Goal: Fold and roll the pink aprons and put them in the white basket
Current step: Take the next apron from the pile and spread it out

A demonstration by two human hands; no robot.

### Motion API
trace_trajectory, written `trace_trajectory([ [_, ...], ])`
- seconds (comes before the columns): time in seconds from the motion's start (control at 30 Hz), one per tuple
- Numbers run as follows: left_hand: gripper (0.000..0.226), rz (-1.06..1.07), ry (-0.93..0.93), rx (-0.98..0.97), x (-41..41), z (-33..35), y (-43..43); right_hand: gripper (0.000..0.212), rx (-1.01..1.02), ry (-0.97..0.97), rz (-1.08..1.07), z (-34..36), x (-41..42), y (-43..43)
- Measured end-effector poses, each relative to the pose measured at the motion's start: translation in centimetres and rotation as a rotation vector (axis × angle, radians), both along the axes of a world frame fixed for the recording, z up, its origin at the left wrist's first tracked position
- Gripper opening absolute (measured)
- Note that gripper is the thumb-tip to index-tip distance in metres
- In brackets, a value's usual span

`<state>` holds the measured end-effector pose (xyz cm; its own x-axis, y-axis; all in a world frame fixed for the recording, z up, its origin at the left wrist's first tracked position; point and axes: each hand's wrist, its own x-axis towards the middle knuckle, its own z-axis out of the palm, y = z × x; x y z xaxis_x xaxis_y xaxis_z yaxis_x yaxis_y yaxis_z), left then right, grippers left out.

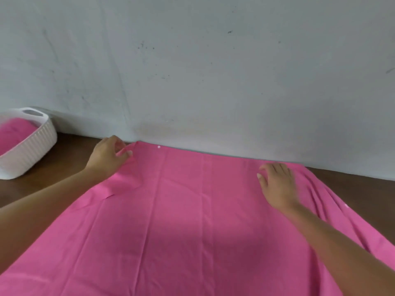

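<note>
The white basket [32, 150] sits on the counter [70, 161], well left of the left hand [106, 155], and has pink cloth [15, 133] in it. That hand's fingers [117, 141] pinch the far left corner of the spread pink apron [181, 221]. The right hand [277, 186] rests flat near its far right corner, fingers uncurled and gripping nothing.

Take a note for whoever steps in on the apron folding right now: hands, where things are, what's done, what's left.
Left hand pinches the far left corner of the pink apron; right hand rests on it near the far right edge.
The apron lies spread on the table, not yet folded.
White basket stands far left by the wall, pink cloth already inside.
To do: fold, roll, put it in the basket.
</note>
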<state>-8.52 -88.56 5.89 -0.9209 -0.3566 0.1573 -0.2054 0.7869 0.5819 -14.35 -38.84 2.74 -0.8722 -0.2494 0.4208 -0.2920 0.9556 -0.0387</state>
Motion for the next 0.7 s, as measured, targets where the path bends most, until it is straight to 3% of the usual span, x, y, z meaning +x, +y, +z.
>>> trace_trajectory([
  [0.23,0.042,0.012,-0.098,0.053,6.0,-2.1,-1.0,0.019,-0.187,-0.222,0.139,0.2,7.0,-9.7],
  [0.47,0.061,-0.034,-0.115,0.027,8.8,-4.3,-0.1,0.031,-0.149,-0.437,0.286,0.1,9.7,-17.1],
  [0.7,0.028,-0.078,-0.023,-0.077,9.3,-5.7,0.1,0.041,-0.139,-0.527,0.443,3.0,6.0,-29.0],
])
